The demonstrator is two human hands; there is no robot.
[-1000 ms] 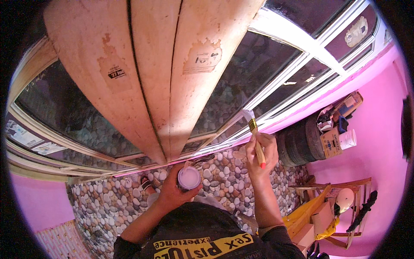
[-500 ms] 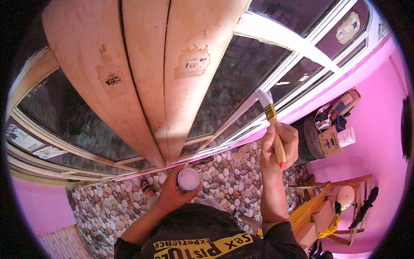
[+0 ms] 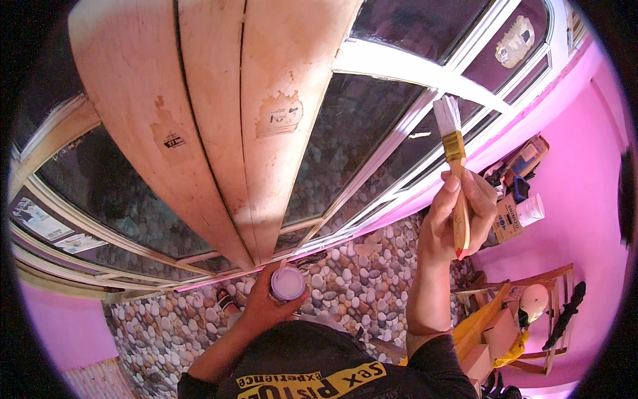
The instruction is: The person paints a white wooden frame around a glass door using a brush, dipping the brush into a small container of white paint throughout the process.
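Right hand point(image 3: 460, 216): closed on the wooden handle of a paintbrush point(image 3: 454, 147).
Paintbrush: bristles pointing up, whitish, seen over the white window frame point(image 3: 415, 70); whether they touch it cannot be told.
Left hand point(image 3: 261, 300): curled around a small cup point(image 3: 288, 284) of pale liquid, above the pebble-patterned floor point(image 3: 355, 286).
Wooden panels point(image 3: 216, 126): divided by dark seams, with torn labels.
White bucket point(image 3: 530, 211): beside a cardboard box point(image 3: 508, 223), at right.

The brush point(image 3: 457, 165) has white bristles point(image 3: 447, 116) and a gold ferrule point(image 3: 454, 146).
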